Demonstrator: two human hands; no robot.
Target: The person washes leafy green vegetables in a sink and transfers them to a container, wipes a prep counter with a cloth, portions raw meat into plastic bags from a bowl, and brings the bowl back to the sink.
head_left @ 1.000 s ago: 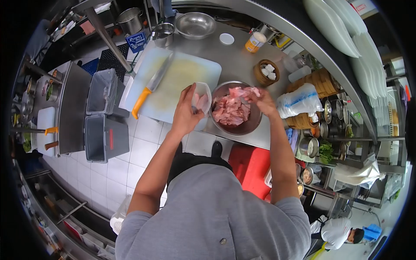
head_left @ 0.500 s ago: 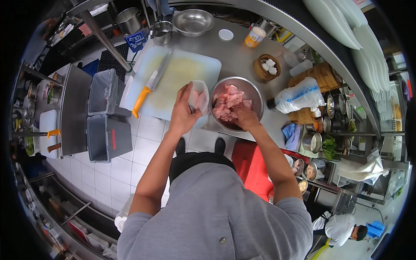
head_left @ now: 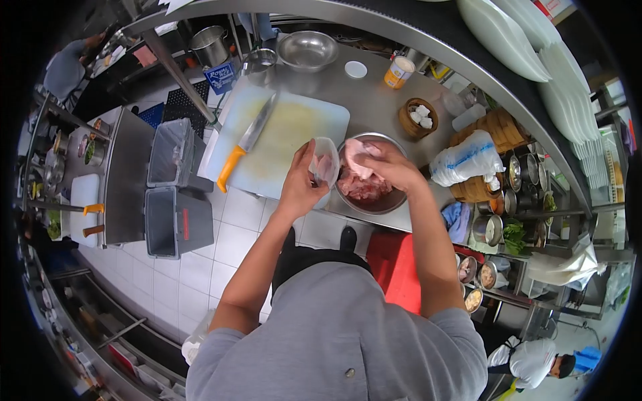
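Note:
My left hand (head_left: 300, 182) is wrapped round a clear plastic tub (head_left: 326, 152), tilted so its mouth faces the bowl. Pink pieces of raw meat (head_left: 323, 167) show inside the tub. Over the steel bowl (head_left: 397, 202), my right hand (head_left: 394, 170) grips a pale piece of raw meat (head_left: 359, 158) between thumb and fingers. More cut raw meat (head_left: 369, 190) lies in the bowl beneath it. Left of the tub is a white cutting board (head_left: 304, 127), and a knife with an orange handle (head_left: 231, 168) rests on it.
Behind the bowl stand a bamboo steamer (head_left: 408, 125) with white pieces, a can (head_left: 399, 72) and an empty steel bowl (head_left: 307, 51). Grey bins (head_left: 164, 224) are on the floor at left. A steel shelf edge (head_left: 428, 28) arches overhead. Another person (head_left: 533, 361) is at lower right.
My right hand has risen from the meat in the bowl with a piece in its fingers. The tub in my left hand stays beside the bowl. The whole view has shifted slightly.

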